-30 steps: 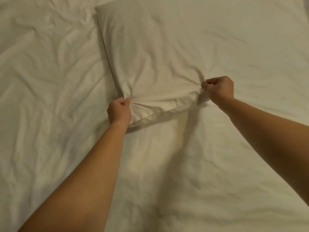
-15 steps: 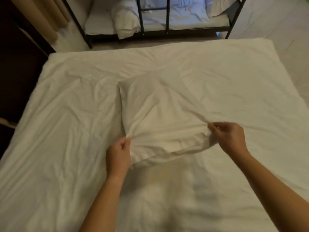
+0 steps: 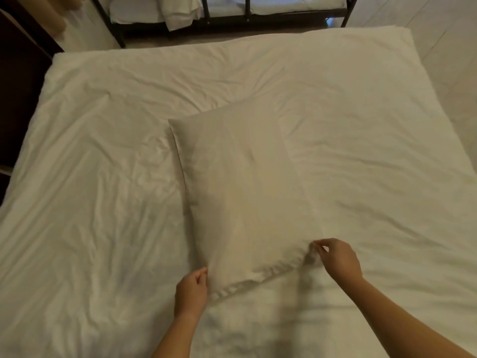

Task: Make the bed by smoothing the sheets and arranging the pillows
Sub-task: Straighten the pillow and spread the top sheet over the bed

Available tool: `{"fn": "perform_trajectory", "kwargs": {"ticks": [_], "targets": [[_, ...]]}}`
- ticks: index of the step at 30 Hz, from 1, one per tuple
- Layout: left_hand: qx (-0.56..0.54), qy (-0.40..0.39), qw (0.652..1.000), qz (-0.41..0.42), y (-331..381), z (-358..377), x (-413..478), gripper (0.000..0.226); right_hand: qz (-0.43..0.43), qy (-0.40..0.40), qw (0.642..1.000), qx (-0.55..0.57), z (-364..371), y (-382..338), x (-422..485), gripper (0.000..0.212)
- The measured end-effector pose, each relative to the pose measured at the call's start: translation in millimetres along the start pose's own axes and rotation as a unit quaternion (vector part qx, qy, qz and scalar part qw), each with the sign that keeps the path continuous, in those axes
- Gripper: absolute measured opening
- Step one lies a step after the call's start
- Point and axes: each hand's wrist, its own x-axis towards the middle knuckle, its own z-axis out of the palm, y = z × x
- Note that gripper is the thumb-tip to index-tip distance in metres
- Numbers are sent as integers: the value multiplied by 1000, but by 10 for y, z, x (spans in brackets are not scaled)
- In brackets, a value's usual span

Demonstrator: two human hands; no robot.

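1. White cloth is bunched between the thumb and fingertips of the right hand (image 3: 338, 259), which pinches the near right corner of the pillow (image 3: 245, 197).
2. The left hand (image 3: 191, 293) has its fingers curled on the pillow's near left corner, closed on the fabric there.
3. The pillow is a soft, plump rectangle in a smooth off-white case. It lies flat near the middle of the bed, its long side running away from the person, and its near hem is puckered between the two hands.
4. Beneath it the sheet (image 3: 103, 202) is white and heavily creased, with ridges fanning across the left half and a flatter stretch to the right.
5. Bare sheet lies open on every side of the pillow.
6. Beyond the bed's far edge stands a black metal bed frame (image 3: 247, 18). Pale floor (image 3: 451, 60) runs along the right edge, and dark furniture (image 3: 20, 73) borders the left.
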Motion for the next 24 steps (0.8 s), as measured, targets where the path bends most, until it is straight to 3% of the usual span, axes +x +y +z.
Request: {"fn": "perform_trajectory", "kwargs": {"ticks": [4,9,15,24], "targets": [[-33,29,999,-2,183,-97,275,28,-34,22,999,-5,-51,-277,257,28],[-98,60,993,41,604,-225,835,51,-101,61,993,25,-115,-782,696,40],[-82,95,988,91,1196,-209,1528,78,-136,34,990,18,-8,-1383,1327,73],[-109,42,991,72,1401,105,2218,102,-130,-6,991,25,162,-1659,2014,88]]}}
